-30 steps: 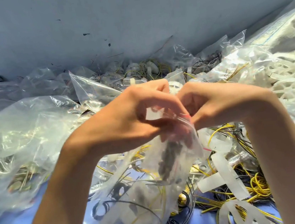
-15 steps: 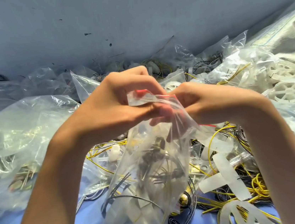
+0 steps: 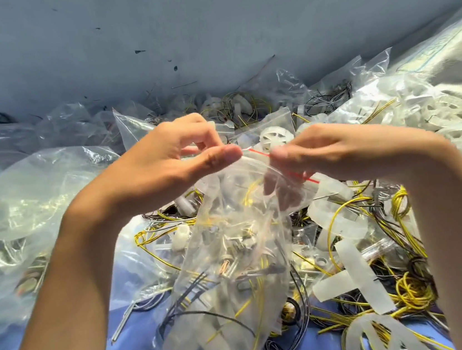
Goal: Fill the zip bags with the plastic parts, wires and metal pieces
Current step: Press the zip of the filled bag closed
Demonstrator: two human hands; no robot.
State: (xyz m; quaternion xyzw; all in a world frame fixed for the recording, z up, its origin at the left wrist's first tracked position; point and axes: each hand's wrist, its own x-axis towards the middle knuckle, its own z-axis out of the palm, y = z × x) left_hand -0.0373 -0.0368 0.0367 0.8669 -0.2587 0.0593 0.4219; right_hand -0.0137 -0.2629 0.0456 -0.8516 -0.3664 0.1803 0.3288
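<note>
A clear zip bag (image 3: 234,261) with a red-lined top hangs between my hands, holding yellow and black wires, small metal pieces and white plastic parts. My left hand (image 3: 170,164) pinches the left end of the bag's top between thumb and fingertips. My right hand (image 3: 317,152) pinches the top further right, along the red strip (image 3: 259,154). Loose yellow wires (image 3: 413,295) and white plastic cross pieces (image 3: 352,273) lie on the blue surface under and right of the bag.
Filled clear bags (image 3: 23,200) pile up at the left and along the grey wall (image 3: 206,32). White plastic wheels in bags (image 3: 449,110) heap at the right. Blue table surface (image 3: 134,346) shows at the bottom.
Both hands have drawn apart along the bag's top, so the red strip now stretches between them. The bag hangs more open to view.
</note>
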